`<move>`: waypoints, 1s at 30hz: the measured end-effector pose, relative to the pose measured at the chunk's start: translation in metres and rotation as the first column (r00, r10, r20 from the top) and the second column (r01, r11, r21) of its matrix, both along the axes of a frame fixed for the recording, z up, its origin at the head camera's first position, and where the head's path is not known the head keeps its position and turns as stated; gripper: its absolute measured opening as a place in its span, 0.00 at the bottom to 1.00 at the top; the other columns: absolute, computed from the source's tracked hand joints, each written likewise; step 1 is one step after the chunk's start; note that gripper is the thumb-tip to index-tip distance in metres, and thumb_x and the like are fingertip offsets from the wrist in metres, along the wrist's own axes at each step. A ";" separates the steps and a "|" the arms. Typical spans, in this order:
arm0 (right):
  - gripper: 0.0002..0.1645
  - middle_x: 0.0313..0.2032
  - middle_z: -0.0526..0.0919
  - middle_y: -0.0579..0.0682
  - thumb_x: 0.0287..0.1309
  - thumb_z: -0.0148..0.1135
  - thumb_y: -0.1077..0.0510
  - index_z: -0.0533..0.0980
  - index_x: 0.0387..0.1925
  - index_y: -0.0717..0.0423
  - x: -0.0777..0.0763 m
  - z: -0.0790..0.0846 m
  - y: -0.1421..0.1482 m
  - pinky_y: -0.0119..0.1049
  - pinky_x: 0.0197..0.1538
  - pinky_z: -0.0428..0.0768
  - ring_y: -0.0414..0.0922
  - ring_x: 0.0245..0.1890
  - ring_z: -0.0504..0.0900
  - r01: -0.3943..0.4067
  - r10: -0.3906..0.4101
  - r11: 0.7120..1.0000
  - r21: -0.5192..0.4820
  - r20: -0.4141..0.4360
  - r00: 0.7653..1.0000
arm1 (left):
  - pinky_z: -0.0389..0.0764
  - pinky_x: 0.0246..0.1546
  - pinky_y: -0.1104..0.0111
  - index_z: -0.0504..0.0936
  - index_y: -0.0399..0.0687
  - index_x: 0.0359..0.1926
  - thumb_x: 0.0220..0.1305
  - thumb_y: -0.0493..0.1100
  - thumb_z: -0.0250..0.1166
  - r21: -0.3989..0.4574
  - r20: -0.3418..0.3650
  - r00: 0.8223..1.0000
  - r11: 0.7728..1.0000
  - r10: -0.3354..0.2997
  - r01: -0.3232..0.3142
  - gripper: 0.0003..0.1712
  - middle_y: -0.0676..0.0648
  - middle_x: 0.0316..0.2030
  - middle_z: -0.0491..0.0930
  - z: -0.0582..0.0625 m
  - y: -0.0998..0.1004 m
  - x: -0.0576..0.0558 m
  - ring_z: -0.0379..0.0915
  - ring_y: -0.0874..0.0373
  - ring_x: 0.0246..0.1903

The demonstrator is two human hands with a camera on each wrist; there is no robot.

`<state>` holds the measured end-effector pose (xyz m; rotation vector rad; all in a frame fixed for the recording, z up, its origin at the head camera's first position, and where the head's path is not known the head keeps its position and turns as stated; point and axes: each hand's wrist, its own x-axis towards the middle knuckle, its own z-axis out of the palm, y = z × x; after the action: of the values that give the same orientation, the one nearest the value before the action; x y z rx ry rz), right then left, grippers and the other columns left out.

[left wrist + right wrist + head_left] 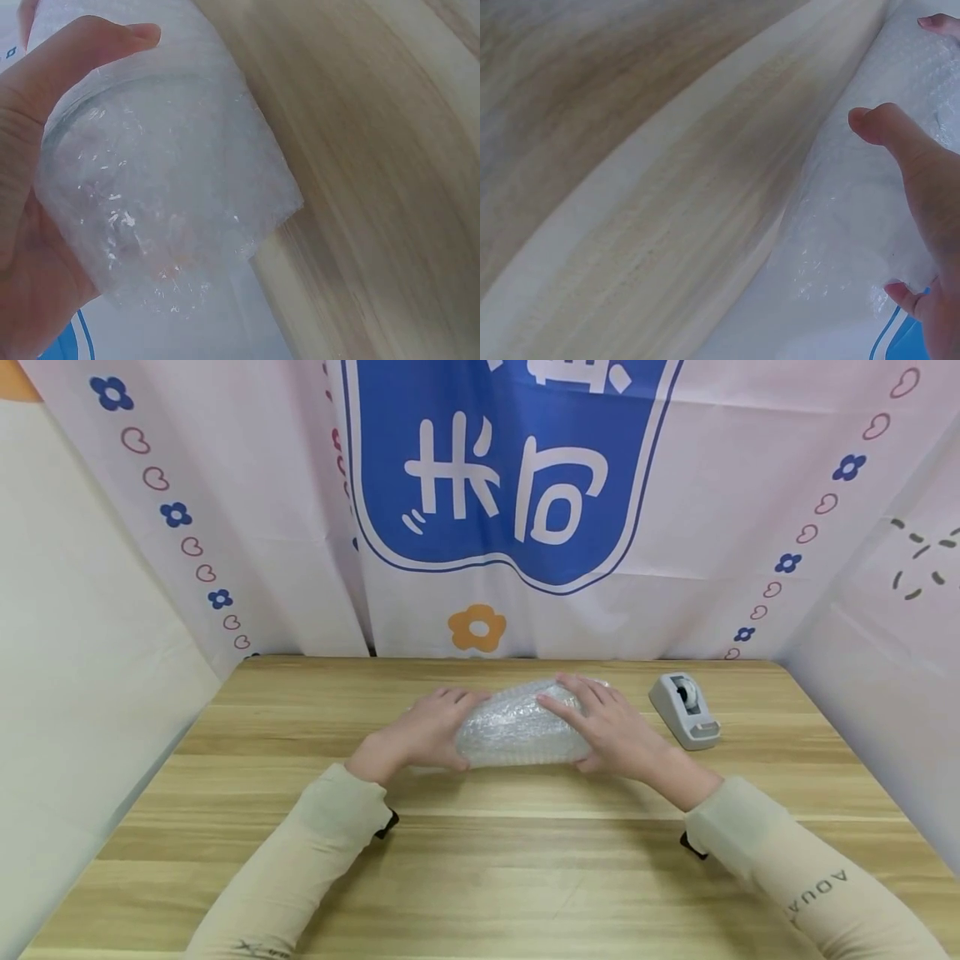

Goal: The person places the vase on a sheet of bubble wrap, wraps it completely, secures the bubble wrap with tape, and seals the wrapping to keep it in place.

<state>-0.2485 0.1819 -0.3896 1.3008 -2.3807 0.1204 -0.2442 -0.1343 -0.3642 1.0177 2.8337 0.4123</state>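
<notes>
A clear bubble wrap roll or bundle point(517, 731) lies crosswise near the back of the wooden table, held between both hands. My left hand point(431, 727) grips its left end; in the left wrist view the thumb point(97, 41) lies across the plastic, and the loose film end of the bubble wrap point(172, 195) sticks out past the hand. My right hand point(618, 731) holds the right end with fingers spread and curved over the top. In the right wrist view the right thumb point(900, 135) rests on the bubbly surface. Whatever may be inside the wrap cannot be made out.
A grey tape dispenser point(686, 710) with a roll of tape stands right of the right hand. The wooden table point(510, 877) stretches toward the person. Behind it hangs a white curtain point(675, 610) with a blue printed shield, and pale panels flank both sides.
</notes>
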 end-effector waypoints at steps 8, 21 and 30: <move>0.70 0.68 0.64 0.67 0.28 0.89 0.47 0.60 0.74 0.48 0.002 0.002 0.001 0.62 0.52 0.80 0.66 0.58 0.73 -0.002 0.003 1.000 -0.006 0.017 1.000 | 0.62 0.71 0.45 0.61 0.44 0.77 0.44 0.44 0.83 0.013 0.030 0.999 1.000 -0.016 0.016 0.60 0.39 0.71 0.66 0.003 0.001 0.001 0.58 0.38 0.72; 0.71 0.70 0.64 0.66 0.30 0.89 0.50 0.56 0.76 0.46 0.013 0.014 -0.001 0.65 0.57 0.76 0.65 0.61 0.72 0.035 -0.040 0.999 0.032 0.186 0.982 | 0.61 0.71 0.44 0.58 0.45 0.78 0.45 0.41 0.81 0.033 0.156 0.987 0.999 -0.038 0.033 0.61 0.39 0.74 0.62 0.010 -0.003 0.002 0.55 0.38 0.73; 0.74 0.69 0.66 0.68 0.26 0.91 0.49 0.57 0.76 0.48 0.014 0.021 -0.003 0.65 0.60 0.74 0.66 0.62 0.72 0.019 -0.026 0.999 0.030 0.274 0.961 | 0.63 0.71 0.47 0.58 0.42 0.78 0.45 0.41 0.81 0.034 0.234 0.971 0.998 -0.051 0.044 0.61 0.40 0.74 0.63 0.013 -0.005 -0.001 0.58 0.41 0.72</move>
<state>-0.2346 0.1789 -0.3681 1.3442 -2.6355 0.2803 -0.2451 -0.1394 -0.3515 0.9686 2.5956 0.5312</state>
